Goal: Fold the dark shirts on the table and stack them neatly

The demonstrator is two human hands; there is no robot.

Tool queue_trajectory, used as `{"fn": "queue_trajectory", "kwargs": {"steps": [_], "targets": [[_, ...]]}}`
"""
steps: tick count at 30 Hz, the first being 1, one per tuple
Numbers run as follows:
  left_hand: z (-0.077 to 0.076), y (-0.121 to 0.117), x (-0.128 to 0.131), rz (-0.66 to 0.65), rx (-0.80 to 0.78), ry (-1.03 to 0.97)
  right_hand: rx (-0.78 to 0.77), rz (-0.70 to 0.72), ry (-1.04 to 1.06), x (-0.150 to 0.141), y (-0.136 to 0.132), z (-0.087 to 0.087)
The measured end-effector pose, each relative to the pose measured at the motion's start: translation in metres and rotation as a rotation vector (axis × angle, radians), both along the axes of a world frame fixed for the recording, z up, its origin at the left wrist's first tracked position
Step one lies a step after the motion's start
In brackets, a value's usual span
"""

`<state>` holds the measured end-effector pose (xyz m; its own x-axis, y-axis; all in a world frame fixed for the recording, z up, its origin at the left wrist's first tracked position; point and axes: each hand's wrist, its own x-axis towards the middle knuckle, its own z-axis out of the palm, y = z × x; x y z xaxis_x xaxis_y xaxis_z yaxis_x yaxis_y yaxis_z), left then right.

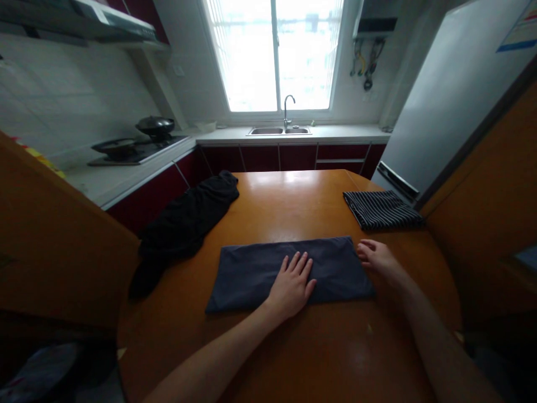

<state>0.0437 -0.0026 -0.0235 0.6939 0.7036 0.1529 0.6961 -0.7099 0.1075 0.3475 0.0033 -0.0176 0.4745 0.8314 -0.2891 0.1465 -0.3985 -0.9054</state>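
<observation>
A dark blue-grey cloth [251, 274], folded into a long flat rectangle, lies across the wooden table in front of me. It looks like a garment, but its exact kind does not show. My left hand [291, 285] rests palm down on the middle of it, fingers stretched and slightly spread. Just off the cloth's right edge is my right hand [380, 260], its fingers loosely bent and apart, with nothing visible in them. Whether its fingertips touch the edge I cannot tell.
A rumpled black garment [191, 215] lies along the table's left side, hanging over the edge. At the right sits a folded black-and-white striped cloth [384, 210]. Beyond the table [289, 196] are a sink [266, 131], a stove with pans [155, 126] and a fridge [448, 101].
</observation>
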Motion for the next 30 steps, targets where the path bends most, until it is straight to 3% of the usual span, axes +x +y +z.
{"fn": "queue_trajectory", "kwargs": {"steps": [4, 12, 19, 25, 30], "targets": [[0.001, 0.001, 0.000, 0.005, -0.006, 0.003, -0.038, 0.076, 0.158, -0.002, -0.011, 0.015], [0.002, 0.001, 0.000, 0.007, -0.018, 0.005, -0.108, 0.182, -0.022, -0.005, -0.008, 0.018], [0.007, 0.009, -0.002, 0.009, -0.084, -0.011, -0.083, 0.266, 0.358, -0.023, -0.012, 0.015], [0.010, 0.039, -0.008, 0.261, -0.079, -0.006, -0.025, 0.284, 0.489, -0.034, -0.016, 0.039], [0.001, 0.045, -0.012, 0.288, -0.061, -0.002, 0.049, 0.267, 0.501, -0.045, -0.010, 0.067]]}}
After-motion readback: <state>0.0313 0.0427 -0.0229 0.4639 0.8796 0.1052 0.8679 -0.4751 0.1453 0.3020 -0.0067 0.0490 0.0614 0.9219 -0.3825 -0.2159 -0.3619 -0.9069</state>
